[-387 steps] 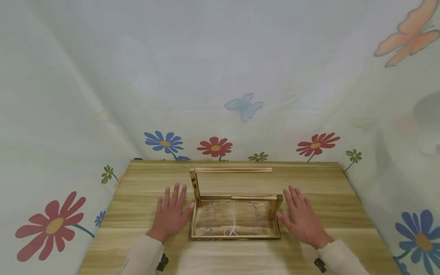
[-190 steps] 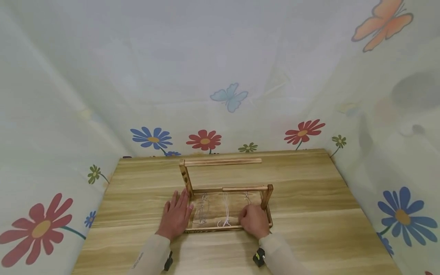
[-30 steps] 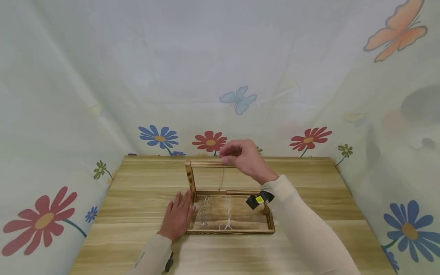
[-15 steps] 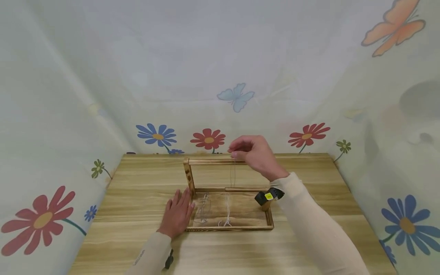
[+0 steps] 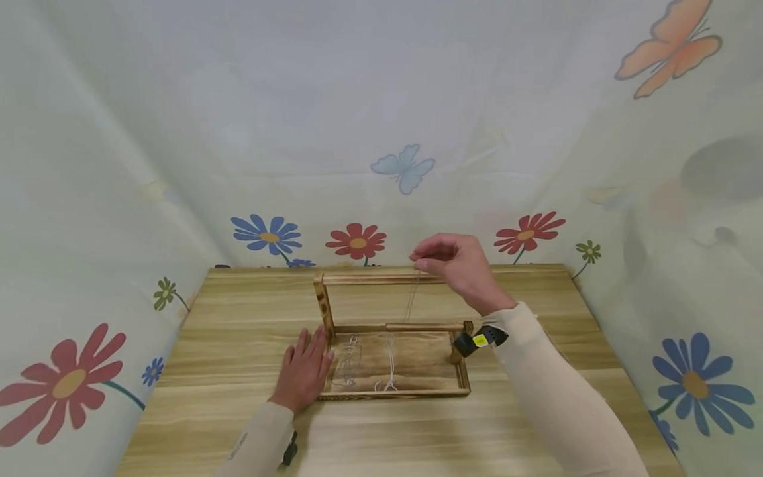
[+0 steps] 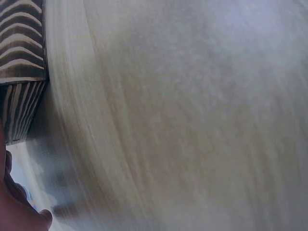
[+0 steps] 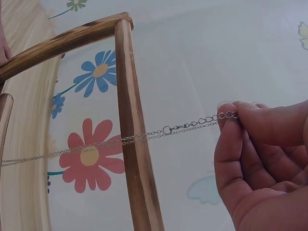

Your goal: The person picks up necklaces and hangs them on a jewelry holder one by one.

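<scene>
My right hand [image 5: 461, 270] is raised behind the wooden jewellery stand, thumb and fingertip pinching one end of a fine silver chain necklace [image 7: 168, 130]. The doubled chain hangs down past the stand's upper bar [image 5: 369, 279]; in the right wrist view it crosses that bar. My left hand [image 5: 301, 374] rests with straight fingers against the left side of the stand's tray [image 5: 393, 395]. Inside the tray lie a second silver chain necklace [image 5: 349, 361] at the left and a white cord [image 5: 391, 361] in the middle.
A tall left post [image 5: 324, 305] carries the upper bar. The lower bar [image 5: 417, 326] meets a short right post [image 5: 459, 344], partly hidden by the black wrist camera [image 5: 477, 340]. The wood-grain table [image 5: 238, 311] ends at flower-printed white walls [image 5: 298, 132].
Earlier both hands lay flat beside the stand. My right hand reached into the tray's right side, lifted the necklace there, and has lately moved right along the upper bar. My left hand stays put.
</scene>
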